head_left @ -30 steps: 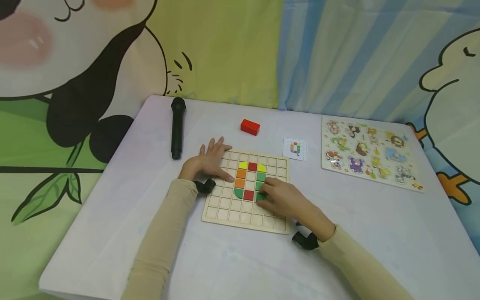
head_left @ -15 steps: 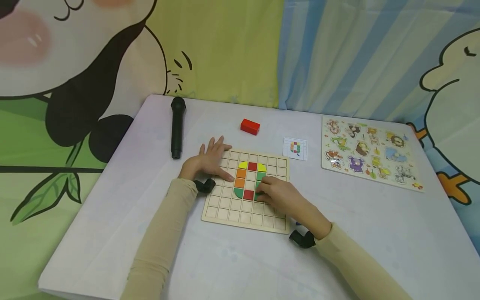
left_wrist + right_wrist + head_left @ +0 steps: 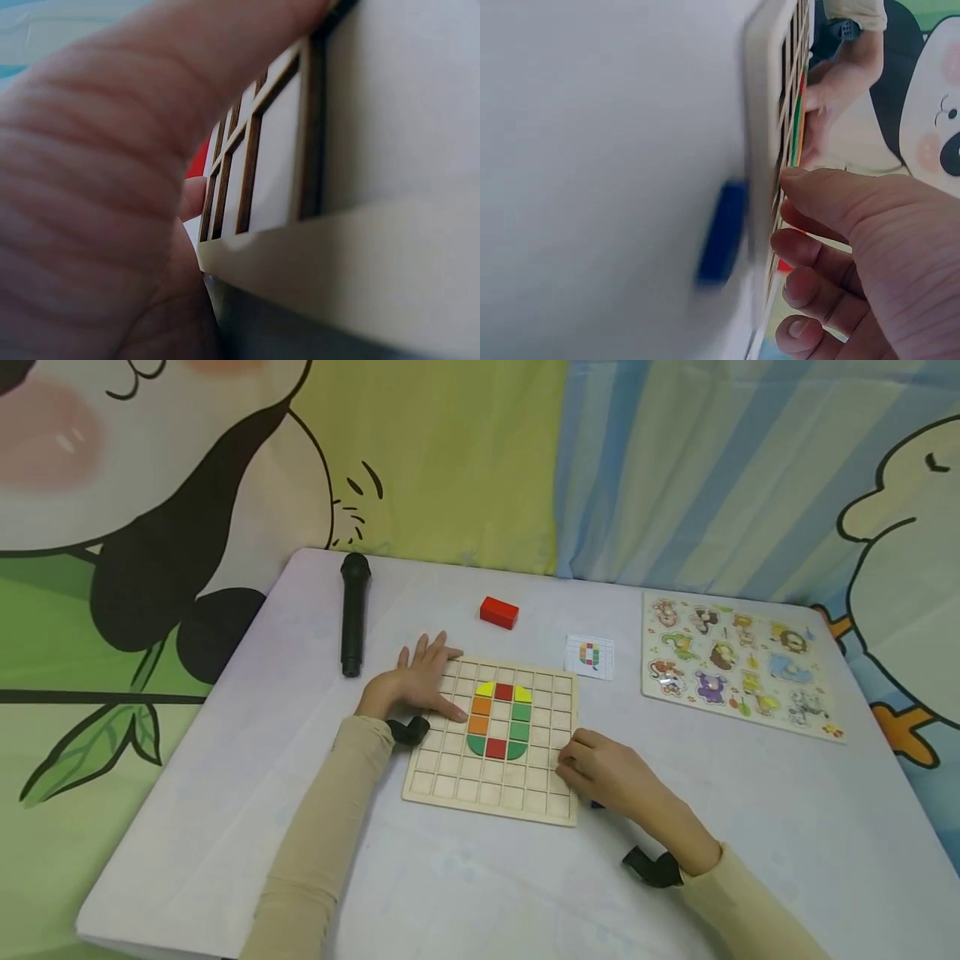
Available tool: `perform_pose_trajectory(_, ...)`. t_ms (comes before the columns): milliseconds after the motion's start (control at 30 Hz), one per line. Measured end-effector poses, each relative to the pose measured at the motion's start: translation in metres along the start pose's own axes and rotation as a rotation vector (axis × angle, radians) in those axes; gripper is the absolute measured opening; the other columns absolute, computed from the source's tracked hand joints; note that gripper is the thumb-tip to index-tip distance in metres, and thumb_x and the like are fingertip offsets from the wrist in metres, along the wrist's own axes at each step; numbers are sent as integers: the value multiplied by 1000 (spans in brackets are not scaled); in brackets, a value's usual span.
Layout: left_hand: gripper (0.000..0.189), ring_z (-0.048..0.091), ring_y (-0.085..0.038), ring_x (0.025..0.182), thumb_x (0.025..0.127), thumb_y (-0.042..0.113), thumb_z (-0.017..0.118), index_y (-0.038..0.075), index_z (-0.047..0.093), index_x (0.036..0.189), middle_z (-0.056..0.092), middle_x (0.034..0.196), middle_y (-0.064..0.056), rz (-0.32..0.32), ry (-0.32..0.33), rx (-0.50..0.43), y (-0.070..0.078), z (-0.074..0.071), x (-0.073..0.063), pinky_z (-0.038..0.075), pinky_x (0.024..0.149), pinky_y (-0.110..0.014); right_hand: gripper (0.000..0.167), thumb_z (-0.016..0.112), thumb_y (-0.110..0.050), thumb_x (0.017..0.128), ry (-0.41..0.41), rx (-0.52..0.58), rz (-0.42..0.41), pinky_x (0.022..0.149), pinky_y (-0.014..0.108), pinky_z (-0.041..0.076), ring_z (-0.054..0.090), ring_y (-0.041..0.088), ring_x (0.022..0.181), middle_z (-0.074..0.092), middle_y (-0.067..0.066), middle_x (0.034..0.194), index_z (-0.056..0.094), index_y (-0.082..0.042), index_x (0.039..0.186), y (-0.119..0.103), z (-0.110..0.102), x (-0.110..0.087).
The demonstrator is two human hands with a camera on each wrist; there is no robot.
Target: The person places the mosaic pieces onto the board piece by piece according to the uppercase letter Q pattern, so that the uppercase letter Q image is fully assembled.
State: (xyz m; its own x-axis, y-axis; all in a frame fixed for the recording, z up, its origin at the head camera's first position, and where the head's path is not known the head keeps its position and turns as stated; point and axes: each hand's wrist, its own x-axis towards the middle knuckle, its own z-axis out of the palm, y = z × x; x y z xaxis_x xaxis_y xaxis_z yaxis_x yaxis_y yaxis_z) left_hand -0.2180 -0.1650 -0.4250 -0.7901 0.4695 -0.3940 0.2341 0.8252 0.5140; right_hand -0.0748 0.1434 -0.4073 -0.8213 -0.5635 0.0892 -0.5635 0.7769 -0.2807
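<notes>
A wooden grid board lies on the white table, with a ring of yellow, red, orange and green tiles set in its cells. The ring's lower right corner is a rounded green tile. My left hand rests at the board's left edge with fingers spread and thumb on the grid. My right hand is over the board's right edge, fingers loosely bent and nothing seen between them. Beside that edge a small blue piece lies on the table, mostly hidden by the hand in the head view.
Behind the board are a red block and a card printed with a coloured tile pattern. A black microphone lies at the back left. An animal puzzle board lies at the back right.
My right hand has moved off the green tiles to the right and toward the board's edge, uncovering the rounded green tile in its cell. My left hand has stayed in place.
</notes>
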Motion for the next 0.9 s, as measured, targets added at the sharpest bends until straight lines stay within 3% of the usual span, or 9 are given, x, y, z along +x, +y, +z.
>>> perform_pose_trajectory(167,119,-24,-33,147,65,61,81,19,16,155,-19,163,-9,-5,1,-1,-4,3,4,-14,115,-59,9,76,-17,85,2,-10,72,67,27,54,59,6,77,64,-5,88,72,-12,93,9,-3,-33)
perform_pose_trajectory(400,119,-25,-32,147,65,63,80,21,16,156,-20,163,-8,-10,12,7,-10,6,11,-13,115,-60,14,80,-16,80,19,45,61,67,26,54,61,6,78,63,-7,91,72,-13,92,17,-2,-63)
perform_pose_trajectory(633,120,-24,-33,147,64,63,81,19,17,155,-18,163,-9,2,9,7,-9,4,6,-14,115,-59,13,80,-15,80,41,48,54,60,21,49,52,-1,71,61,-7,90,73,-13,91,16,1,-65)
perform_pose_trajectory(900,118,-25,-32,147,65,63,80,22,16,156,-19,163,-8,-7,14,11,-8,5,7,-13,116,-60,7,74,-9,86,61,29,59,63,25,51,56,3,73,63,-7,87,72,-12,92,13,-1,-62)
